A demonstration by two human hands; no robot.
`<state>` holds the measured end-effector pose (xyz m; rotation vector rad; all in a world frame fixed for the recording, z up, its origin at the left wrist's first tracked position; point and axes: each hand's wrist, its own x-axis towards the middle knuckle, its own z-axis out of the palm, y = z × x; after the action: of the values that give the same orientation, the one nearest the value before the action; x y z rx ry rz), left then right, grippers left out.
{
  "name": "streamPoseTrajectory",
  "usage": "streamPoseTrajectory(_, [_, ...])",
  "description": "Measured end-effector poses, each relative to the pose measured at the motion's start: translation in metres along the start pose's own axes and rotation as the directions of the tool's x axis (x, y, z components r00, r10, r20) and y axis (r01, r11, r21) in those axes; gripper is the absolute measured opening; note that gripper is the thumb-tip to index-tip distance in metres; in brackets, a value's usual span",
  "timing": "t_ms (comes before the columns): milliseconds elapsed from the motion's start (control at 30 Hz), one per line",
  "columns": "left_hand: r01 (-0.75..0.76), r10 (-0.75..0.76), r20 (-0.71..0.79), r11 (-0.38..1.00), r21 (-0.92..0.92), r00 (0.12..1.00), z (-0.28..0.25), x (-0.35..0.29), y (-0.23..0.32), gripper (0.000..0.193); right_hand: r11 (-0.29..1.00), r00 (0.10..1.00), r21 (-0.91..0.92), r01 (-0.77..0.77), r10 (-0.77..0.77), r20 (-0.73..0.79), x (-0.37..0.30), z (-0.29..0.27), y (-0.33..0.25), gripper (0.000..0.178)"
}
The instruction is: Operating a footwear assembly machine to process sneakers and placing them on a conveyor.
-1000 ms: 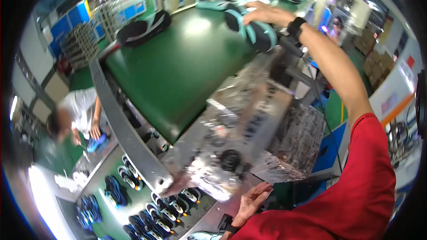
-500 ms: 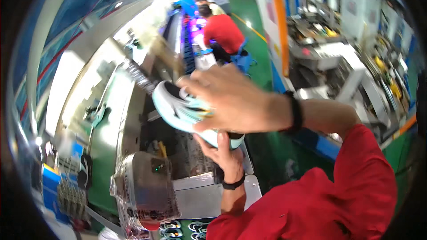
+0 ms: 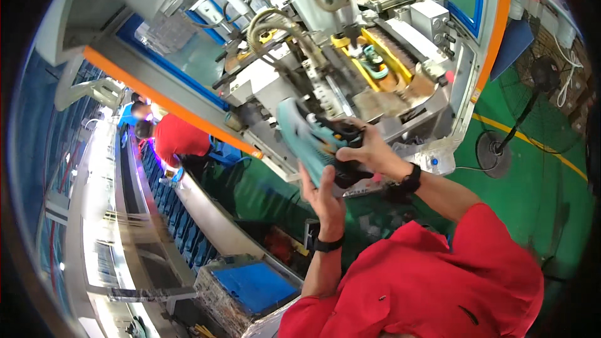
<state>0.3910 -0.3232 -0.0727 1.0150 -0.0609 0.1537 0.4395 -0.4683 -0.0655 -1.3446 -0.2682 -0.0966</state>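
Note:
A teal, grey and black sneaker [image 3: 307,136] is held up between my two hands, tilted with its toe pointing up and to the left. My left hand [image 3: 323,199] supports it from below along the sole near the heel, thumb upward. From the right, my right hand [image 3: 377,153] grips the black collar, with the thumb across the side. Just beyond the sneaker, a machine [image 3: 250,91] has a second teal shoe [image 3: 374,61] lying in its bay between yellow side guides [image 3: 393,54].
An orange-edged frame [image 3: 169,103] surrounds the machine. At left runs a conveyor line [image 3: 164,197], where a person in red [image 3: 180,138] sits farther along. A blue-topped box [image 3: 253,285] stands near my left forearm. A floor fan [image 3: 523,109] is on the green floor at right.
My view has swung right, from the conveyor to the machine. The sneaker has come along in both hands; my right hand has shifted from over its top to its collar.

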Motion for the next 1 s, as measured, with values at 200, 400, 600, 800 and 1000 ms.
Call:
streamPoseTrajectory(200, [0.196, -0.247, 0.230, 0.955, 0.224, 0.941, 0.071, 0.109, -0.114, 0.060, 0.982, 0.930, -0.165, -0.094, 0.027, -0.367, 0.022, -0.158, 0.003, 0.061])
streamPoseTrajectory(400, [-0.003, -0.070, 0.061, 0.633, 0.774, 0.996, 0.067, 0.289, -0.240, 0.053, 0.956, 0.801, -0.281, -0.086, -0.102, -0.590, 0.021, -0.219, -0.018, 0.060])
streamPoseTrajectory(600, [0.150, -0.190, -0.114, 0.187, 0.971, 0.975, 0.096, 0.373, -0.315, 0.074, 0.899, 0.613, -0.357, -0.252, -0.138, -0.778, 0.015, -0.256, -0.026, 0.060])
streamPoseTrajectory(800, [0.452, -0.374, -0.260, 0.658, 0.602, 0.890, 0.065, 0.372, -0.283, 0.035, 0.791, 0.710, -0.531, -0.303, -0.185, -0.680, 0.114, -0.296, -0.026, 0.055])
streamPoseTrajectory(1000, [0.749, -0.744, 0.120, 0.662, -0.002, 0.658, 0.025, 0.249, -0.142, 0.025, 0.404, 0.886, -0.790, -0.461, 0.172, -0.430, 0.296, -0.308, 0.037, 0.061])
